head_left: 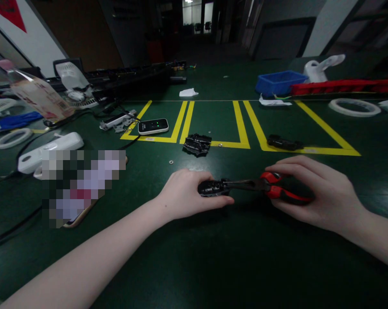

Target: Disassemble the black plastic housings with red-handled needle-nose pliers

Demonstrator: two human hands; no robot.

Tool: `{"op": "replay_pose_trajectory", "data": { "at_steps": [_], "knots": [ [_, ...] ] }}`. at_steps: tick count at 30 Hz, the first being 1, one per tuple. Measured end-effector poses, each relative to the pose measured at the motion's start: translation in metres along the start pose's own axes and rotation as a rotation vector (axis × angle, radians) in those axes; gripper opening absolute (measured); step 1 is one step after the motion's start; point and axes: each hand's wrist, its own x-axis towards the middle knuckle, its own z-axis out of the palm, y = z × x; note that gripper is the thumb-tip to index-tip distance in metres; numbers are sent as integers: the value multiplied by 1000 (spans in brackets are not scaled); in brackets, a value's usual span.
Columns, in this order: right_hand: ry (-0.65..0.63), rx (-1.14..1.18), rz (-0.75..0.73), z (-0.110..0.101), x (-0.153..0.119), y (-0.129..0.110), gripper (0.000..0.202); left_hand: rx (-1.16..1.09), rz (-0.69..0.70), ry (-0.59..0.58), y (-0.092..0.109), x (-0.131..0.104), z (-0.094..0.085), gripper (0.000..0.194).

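My left hand (187,193) grips a small black plastic part (210,187) between thumb and fingers, just above the green table. Wrapped round the red and black handles of long-nose pliers (273,184) is my right hand (322,195). The pliers' jaws point left and meet the right end of the black part; whether they bite on it I cannot tell. Beyond my left hand lies a cluster of black parts (197,144) at the middle taped box. Another black piece (284,143) rests inside the right taped box. A small metal ring (171,162) sits near my left hand.
A phone-like device with a blurred screen (84,189) and a white handheld housing (52,150) lie at left, near a bottle (39,94). A small white device with green lights (153,126) is ahead. Farther right are a blue bin (277,83) and a tape roll (354,107).
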Motion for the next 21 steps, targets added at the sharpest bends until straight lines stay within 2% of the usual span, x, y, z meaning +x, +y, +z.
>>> {"op": "replay_pose_trajectory", "data": {
  "at_steps": [8,21],
  "knots": [
    [-63,47,25,0,-1,2,40,-42,27,11,-1,1,0,50],
    [-73,4,9,-1,-2,2,37,-19,39,-16,-1,0,0,48]
  ]
}}
